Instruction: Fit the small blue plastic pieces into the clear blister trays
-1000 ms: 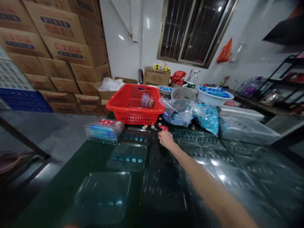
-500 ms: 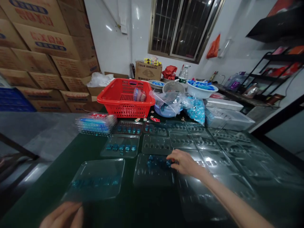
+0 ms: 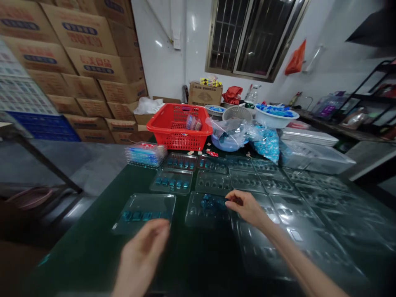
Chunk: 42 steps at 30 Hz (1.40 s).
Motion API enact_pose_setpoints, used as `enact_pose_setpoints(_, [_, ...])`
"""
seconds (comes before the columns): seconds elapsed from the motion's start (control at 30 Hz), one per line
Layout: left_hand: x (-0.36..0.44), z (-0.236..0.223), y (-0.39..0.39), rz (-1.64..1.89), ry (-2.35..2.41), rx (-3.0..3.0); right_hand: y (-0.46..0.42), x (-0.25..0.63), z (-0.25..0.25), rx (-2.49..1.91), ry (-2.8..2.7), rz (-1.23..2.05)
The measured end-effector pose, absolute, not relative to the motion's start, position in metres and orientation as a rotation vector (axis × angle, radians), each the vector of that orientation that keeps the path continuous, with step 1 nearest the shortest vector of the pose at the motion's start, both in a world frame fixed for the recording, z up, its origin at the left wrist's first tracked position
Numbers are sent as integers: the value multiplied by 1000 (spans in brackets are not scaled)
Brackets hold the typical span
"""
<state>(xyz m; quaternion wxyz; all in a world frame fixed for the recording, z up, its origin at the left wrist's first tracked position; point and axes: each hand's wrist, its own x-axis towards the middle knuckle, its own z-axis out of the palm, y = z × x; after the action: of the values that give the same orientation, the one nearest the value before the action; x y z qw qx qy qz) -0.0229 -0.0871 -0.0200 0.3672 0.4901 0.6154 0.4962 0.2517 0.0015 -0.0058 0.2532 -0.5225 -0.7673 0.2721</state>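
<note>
My left hand [image 3: 144,249] is over the near edge of a clear plastic tray [image 3: 154,201] with a row of small blue pieces [image 3: 137,216] in it. Its fingers are curled together and blurred; I cannot see what they hold. My right hand [image 3: 246,206] is at the right side of another clear tray [image 3: 201,218], beside a loose heap of blue pieces [image 3: 212,202]. Thumb and forefinger come close together there, the other fingers bent, and anything between them is hidden. Behind, one more tray [image 3: 154,185] carries a row of blue pieces.
Many clear trays [image 3: 297,206] cover the right of the dark green table. A stack of filled packs [image 3: 145,156], a red basket [image 3: 179,138], a bag of blue pieces [image 3: 266,142] and a white basin [image 3: 275,119] stand behind. Cartons [image 3: 89,66] are piled at the left wall.
My left hand has moved up and right from the bottom left to the near tray's edge. My right hand stays by the blue heap. The whole view has swung left.
</note>
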Motion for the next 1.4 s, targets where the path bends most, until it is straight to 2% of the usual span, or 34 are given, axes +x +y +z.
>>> enact_pose_setpoints(0.13, [25, 7, -78, 1112, 1203, 1253, -27, 213, 9, -1141, -1772, 1262])
enact_pose_setpoints(0.23, [35, 10, -76, 1184, 1166, 1273, -41, 190, 12, -1025, -1642, 1418])
enact_pose_setpoints(0.63, [20, -5, -78, 1302, 1228, 1093, -45, 158, 1, -1039, -1463, 1446])
enact_pose_setpoints(0.97, [6, -3, -72, 1220, 1273, 1521, -44, 163, -9, -996, -1363, 1765])
enact_pose_setpoints(1.4, [18, 0, -70, 1158, 1241, 1333, -52, 157, -24, -816, -1147, 1950])
